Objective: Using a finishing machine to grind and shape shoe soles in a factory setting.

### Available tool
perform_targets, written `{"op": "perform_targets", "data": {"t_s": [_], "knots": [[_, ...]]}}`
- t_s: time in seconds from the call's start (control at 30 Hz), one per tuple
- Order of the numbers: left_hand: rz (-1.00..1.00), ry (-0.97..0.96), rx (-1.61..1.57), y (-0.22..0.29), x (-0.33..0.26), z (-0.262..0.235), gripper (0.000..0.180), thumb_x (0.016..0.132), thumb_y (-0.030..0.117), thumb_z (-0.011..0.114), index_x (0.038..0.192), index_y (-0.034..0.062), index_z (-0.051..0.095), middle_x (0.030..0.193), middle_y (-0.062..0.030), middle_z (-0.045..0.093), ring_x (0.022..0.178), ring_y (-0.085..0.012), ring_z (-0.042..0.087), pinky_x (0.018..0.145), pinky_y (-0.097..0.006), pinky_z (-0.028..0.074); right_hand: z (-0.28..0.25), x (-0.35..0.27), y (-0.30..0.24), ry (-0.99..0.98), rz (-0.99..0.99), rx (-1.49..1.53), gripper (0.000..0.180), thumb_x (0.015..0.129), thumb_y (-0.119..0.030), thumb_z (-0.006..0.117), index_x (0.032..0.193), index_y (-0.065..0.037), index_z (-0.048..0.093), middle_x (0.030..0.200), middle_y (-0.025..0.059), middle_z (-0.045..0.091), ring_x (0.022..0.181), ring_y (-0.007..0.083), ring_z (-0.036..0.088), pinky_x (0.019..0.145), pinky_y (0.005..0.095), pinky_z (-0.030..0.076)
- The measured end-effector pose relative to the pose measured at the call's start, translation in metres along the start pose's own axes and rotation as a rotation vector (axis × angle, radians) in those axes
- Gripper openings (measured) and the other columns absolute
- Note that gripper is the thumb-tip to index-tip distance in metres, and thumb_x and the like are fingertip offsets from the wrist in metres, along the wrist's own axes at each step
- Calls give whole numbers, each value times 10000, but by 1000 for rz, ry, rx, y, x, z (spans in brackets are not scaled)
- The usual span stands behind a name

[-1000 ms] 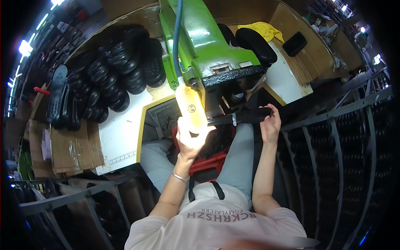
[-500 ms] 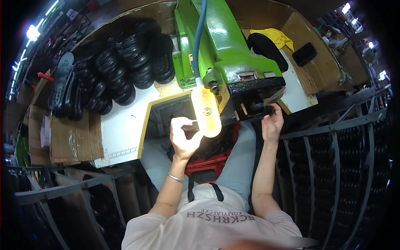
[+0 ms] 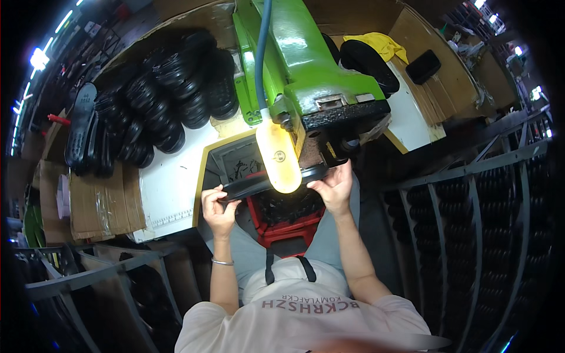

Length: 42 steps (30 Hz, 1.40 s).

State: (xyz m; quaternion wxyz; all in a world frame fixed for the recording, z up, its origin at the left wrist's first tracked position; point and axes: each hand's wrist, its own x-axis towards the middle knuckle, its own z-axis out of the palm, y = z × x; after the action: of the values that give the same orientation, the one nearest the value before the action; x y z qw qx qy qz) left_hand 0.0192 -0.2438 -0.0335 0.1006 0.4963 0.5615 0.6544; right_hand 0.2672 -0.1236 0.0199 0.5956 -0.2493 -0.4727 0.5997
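Black sole [image 3: 248, 186] spans the cutout [image 3: 232, 140] at the table [image 3: 168, 200] front edge, partly hidden by the yellow lamp [image 3: 279, 159]. Left hand [image 3: 219, 213] pinches its left end; right hand [image 3: 335, 189] grips its right end. Compared with half a second earlier, sole and both hands sit farther left relative to the green machine [image 3: 329, 82].

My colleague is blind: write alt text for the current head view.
Left hand and right hand hold a long black piece, partly hidden by a lit lamp at a green machine; black shoe soles are stacked on the left.
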Motion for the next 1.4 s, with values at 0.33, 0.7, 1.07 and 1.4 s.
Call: {"op": "perform_targets", "data": {"t_s": [0.33, 0.7, 1.07, 1.4], "knots": [[107, -156, 86, 32, 8, 38, 434, 597, -3, 843, 916, -1, 549, 946, -123, 540, 943, -290, 580, 963, -438, 489, -76, -11, -83, -212, 34, -396, 407, 652, 19, 821, 989, 32, 593, 934, 62, 544, 901, 154, 553, 814, 269, 440], [-288, 8, -131, 9, -8, 69, 141, 846, -78, 636, 901, 20, 551, 854, -30, 581, 756, -90, 578, 717, -222, 499, -69, 43, -194, 134, -946, -526, 343, 771, -178, 782, 1013, -51, 574, 977, 97, 601, 926, 240, 604, 951, 542, 471], [-30, -7, 143, 27, 44, 33, 106, 797, -52, 686, 829, -12, 593, 831, -65, 593, 723, -134, 562, 671, -258, 477, -41, 209, -11, -30, -758, -895, 351, 706, -44, 741, 1038, -45, 628, 1125, 134, 617, 1196, 331, 527, 1023, 407, 408], [594, 167, 776, 106, 277, 15, 281, 758, 114, 738, 1000, 40, 616, 1010, -135, 628, 1028, -327, 556, 913, -410, 417, -94, 57, -1, 118, -413, -816, 202, 793, 14, 647, 994, 20, 623, 1023, 150, 628, 953, 287, 615, 817, 344, 499]]}}
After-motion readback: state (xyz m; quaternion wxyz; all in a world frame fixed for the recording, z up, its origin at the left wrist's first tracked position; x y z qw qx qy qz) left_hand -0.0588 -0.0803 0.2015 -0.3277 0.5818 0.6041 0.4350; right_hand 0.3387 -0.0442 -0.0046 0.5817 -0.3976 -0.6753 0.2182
